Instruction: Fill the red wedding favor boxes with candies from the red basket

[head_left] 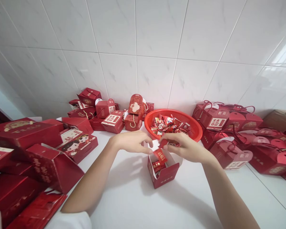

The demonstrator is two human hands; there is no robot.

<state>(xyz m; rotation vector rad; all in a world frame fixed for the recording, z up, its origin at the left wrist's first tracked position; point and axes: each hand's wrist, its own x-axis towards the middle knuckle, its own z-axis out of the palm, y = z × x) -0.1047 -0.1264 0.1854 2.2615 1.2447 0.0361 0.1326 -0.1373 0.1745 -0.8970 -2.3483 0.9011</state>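
Note:
In front of me on the white table stands a small red gift box [165, 178] with its top open and a white inside. Red wrapped sweets [158, 166] lie in it, and a red sweet packet [160, 155] is tilted at its mouth. My left hand [134, 142] is over the box's left rim, fingers curled but apart, with nothing seen in them. Above the far right side, my right hand [184, 146] pinches a red printed piece [173, 143]; whether this is a packet or a box flap, I cannot tell.
Behind the box sits a red plastic basket [197, 128] of mixed wrapped sweets. Red boxes [41, 133] are piled at the left, with closed gift boxes [113, 122] along the tiled wall. More handled boxes [231, 152] crowd the right, near a brown carton [278, 120].

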